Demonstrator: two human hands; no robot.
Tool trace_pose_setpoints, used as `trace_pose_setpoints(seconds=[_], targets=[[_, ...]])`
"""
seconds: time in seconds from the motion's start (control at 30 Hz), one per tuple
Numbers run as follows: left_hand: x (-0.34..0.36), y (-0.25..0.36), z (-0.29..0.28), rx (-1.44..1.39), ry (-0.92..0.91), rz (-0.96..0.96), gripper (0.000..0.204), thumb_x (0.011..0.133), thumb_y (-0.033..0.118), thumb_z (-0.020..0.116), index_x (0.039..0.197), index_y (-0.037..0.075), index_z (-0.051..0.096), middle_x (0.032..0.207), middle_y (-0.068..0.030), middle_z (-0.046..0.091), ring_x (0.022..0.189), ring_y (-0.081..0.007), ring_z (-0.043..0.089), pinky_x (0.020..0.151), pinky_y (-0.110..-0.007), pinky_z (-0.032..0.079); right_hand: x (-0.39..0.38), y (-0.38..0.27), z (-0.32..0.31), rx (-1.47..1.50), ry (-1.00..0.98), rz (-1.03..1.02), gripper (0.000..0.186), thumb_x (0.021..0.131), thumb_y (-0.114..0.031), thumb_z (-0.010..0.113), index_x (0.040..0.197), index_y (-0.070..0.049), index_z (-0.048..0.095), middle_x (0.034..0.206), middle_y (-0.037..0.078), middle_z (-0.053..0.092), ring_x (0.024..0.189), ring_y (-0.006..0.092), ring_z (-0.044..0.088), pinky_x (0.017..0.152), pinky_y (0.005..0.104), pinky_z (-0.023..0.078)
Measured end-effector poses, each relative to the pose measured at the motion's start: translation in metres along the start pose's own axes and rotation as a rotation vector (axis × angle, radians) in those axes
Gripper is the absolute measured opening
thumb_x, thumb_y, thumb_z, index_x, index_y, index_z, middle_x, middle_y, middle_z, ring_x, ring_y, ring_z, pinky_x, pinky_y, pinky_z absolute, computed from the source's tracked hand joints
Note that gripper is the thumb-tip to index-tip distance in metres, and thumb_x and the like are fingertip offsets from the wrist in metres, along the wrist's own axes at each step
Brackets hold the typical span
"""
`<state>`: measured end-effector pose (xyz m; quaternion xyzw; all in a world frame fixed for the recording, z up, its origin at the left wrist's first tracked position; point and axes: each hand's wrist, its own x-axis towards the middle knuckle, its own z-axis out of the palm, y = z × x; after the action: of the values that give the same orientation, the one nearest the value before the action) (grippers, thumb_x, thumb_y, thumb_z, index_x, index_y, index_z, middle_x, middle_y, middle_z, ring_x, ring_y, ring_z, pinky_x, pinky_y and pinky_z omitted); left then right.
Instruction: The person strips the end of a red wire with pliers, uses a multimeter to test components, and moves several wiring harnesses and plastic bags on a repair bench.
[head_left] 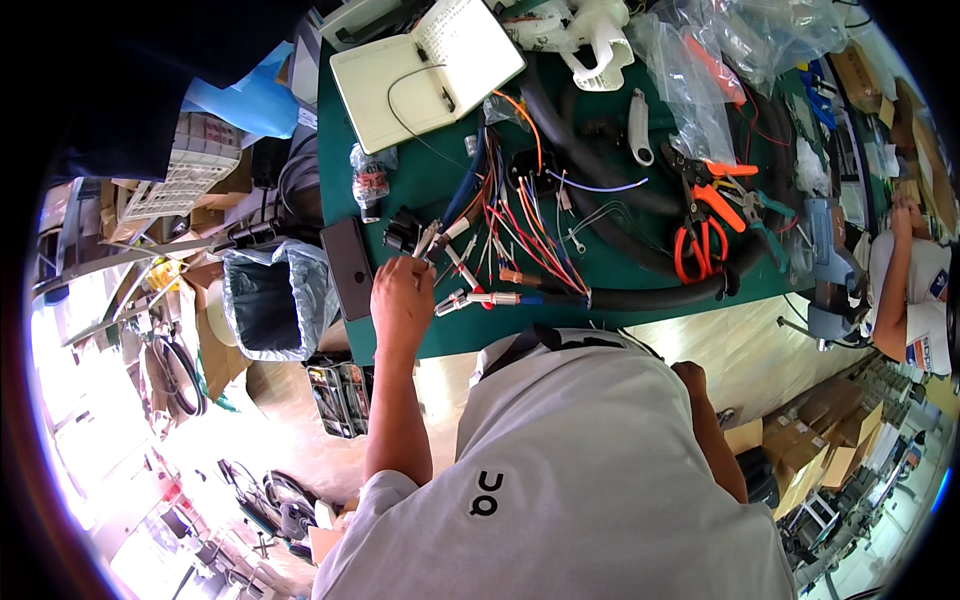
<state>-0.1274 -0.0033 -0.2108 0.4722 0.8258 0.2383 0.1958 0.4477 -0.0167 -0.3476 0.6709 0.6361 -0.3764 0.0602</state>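
Note:
My left hand (402, 300) is over the left part of the green table, its fingers bent together by the ends of a cable bundle. What lies between the fingertips is hidden. Close by are a black connector piece (403, 232) and a cable end with a metal terminal (452, 303). Thin red, white and blue wires (520, 235) fan out from a thick black cable (650, 298) along the near table edge. My right hand (688, 376) is down beside my body, below the table edge. Its fingers are turned away and hard to see.
A dark phone (346, 268) and a small bottle (369, 187) lie at the left. Red-handled scissors (697, 250), orange-handled pliers (715, 195) and a grey-handled knife (640, 128) lie right. An open notebook (400, 95) is behind. A lined bin (275, 300) stands left; another person's arm (893, 270) shows right.

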Motion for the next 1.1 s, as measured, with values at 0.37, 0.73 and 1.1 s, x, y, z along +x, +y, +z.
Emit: trace_pose_setpoints(seconds=[0.37, 0.73, 1.1], targets=[[0.002, -0.005, 0.003, 0.003, 0.045, 0.026, 0.01, 0.08, 0.01, 0.067, 0.084, 0.001, 0.064, 0.079, -0.0122, 0.063, 0.075, -0.0275, 0.062, 0.07, -0.038, 0.048, 0.008, -0.007, -0.001, 0.062, 0.021, 0.006, 0.022, 0.08, -0.017, 0.053, 0.072, 0.002, 0.062, 0.071, 0.017, 0.063, 0.064, 0.0277, 0.062, 0.063, 0.0386, 0.048], [0.0, -0.006, 0.006, -0.063, -0.013, -0.091, 0.011, 0.083, 0.012, 0.065, 0.085, 0.002, 0.064, 0.083, -0.0115, 0.065, 0.076, -0.0295, 0.065, 0.069, -0.039, 0.05, 0.007, 0.003, 0.008, -0.128, 0.01, -0.104, 0.025, 0.079, -0.02, 0.052, 0.072, 0.001, 0.063, 0.071, 0.019, 0.064, 0.063, 0.0307, 0.061, 0.065, 0.0405, 0.049], [0.0, -0.007, 0.008, -0.101, 0.034, -0.103, 0.014, 0.083, 0.017, 0.066, 0.086, 0.003, 0.065, 0.085, -0.0132, 0.066, 0.076, -0.0309, 0.065, 0.069, -0.04, 0.05, 0.021, -0.013, 0.004, -0.15, -0.025, -0.022, 0.013, 0.074, -0.014, 0.057, 0.068, -0.003, 0.062, 0.076, 0.018, 0.065, 0.069, 0.0346, 0.062, 0.062, 0.0443, 0.048]])
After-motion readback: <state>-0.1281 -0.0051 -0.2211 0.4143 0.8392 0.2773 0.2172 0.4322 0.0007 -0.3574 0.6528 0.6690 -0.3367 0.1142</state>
